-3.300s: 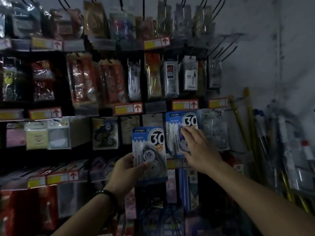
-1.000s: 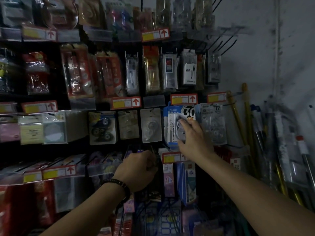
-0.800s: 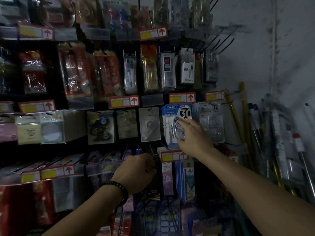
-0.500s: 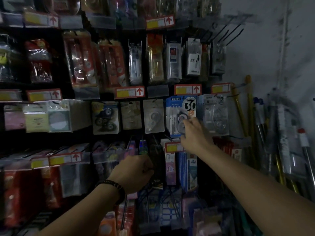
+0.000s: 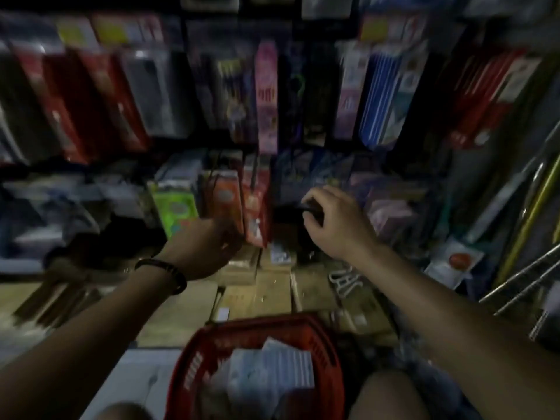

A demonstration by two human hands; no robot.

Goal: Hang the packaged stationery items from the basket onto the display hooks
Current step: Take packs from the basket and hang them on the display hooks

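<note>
Down by the low end of the rack, on the left, red packs (image 5: pixel 75 101) hang in a row, all smeared and hard to read. The left hand (image 5: pixel 209 247), with a dark band (image 5: pixel 169 271) on its wrist, is up in front of a green pack (image 5: pixel 175 207). Its back faces out, so I cannot tell if its fingers hold anything.

Low in the middle sits the red basket (image 5: pixel 248 327), with pale packs (image 5: pixel 272 368) lying in it. Those are the things to hang. I think this is the step of fetching a pack. Next, a hand must go down into the basket and pinch one pack by its top.

Further right, the right hand (image 5: pixel 339 225) is raised, well above the basket. Its fingers (image 5: pixel 312 219) are bent in, with something small and dark at the tips. I cannot tell if they pinch it. Long sticks (image 5: pixel 542 192) lean at the far right.

The hooks are too blurry to pick out, and the basket's near side is cut off.
</note>
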